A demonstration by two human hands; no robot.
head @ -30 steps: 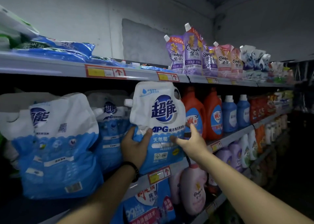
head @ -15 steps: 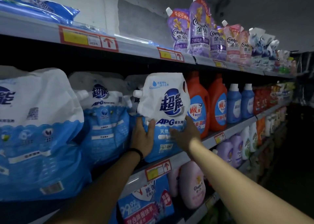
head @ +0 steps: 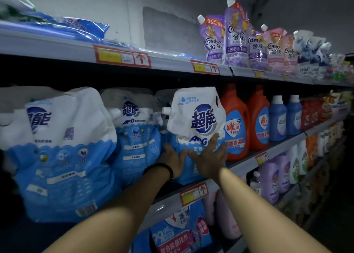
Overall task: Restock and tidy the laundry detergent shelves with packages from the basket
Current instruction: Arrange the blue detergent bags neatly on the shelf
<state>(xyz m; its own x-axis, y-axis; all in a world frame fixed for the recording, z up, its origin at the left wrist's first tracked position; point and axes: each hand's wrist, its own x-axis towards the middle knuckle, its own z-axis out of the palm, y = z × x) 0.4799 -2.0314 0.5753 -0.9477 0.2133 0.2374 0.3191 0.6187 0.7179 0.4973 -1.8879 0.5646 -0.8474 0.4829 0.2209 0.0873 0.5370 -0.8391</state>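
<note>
Pushed deeper onto the middle shelf point(head: 247, 165) than a second ago, the white-and-blue soft plastic detergent pouch with a side spout point(head: 195, 126) now stands between a row of matching pouches point(head: 132, 137) on its left and a squat orange plastic detergent jug point(head: 234, 126) just beside it on its right. Both hands have flattened from a grip into a press: the left hand point(head: 173, 161), a dark beaded band at its wrist, and the right hand point(head: 209, 157) lie open-palmed against the pouch's blue lower half, fingers spread rather than curled around anything. Pressure low on the body likely serves to seat the heavy, liquid-filled base squarely on the shelf, since the slack white top crumples and leans forward and would give no purchase. Facing the label outward matches its neighbours, in keeping with the tidying job. Above, purple spouted refill pouches point(head: 235, 38) stand along the top shelf point(head: 166, 61). No basket is in view; whether more packages remain cannot be told.
</note>
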